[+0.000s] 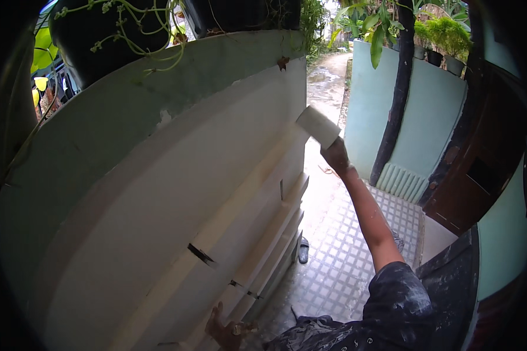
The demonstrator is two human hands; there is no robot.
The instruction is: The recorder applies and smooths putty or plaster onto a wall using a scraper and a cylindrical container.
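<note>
My right arm reaches far forward, and my right hand (336, 155) is closed round a flat, pale rectangular slab (319, 126). Its kind does not show. The slab is tilted, with its far corner close to the end of the white wall (216, 134); I cannot tell whether they touch. Low at the near side, my left hand (221, 331) is beside the wall's lower ledges (269, 234). Its fingers are bent around a small, pale yellowish thing, too indistinct to name.
Dark planters (111, 35) with trailing vines stand on the wall's green top. A black slipper (304, 250) lies on the tiled floor (334, 245). Rightward are a dark post (397, 99), a pale green wall (369, 88) with potted plants, and a brown door (486, 152).
</note>
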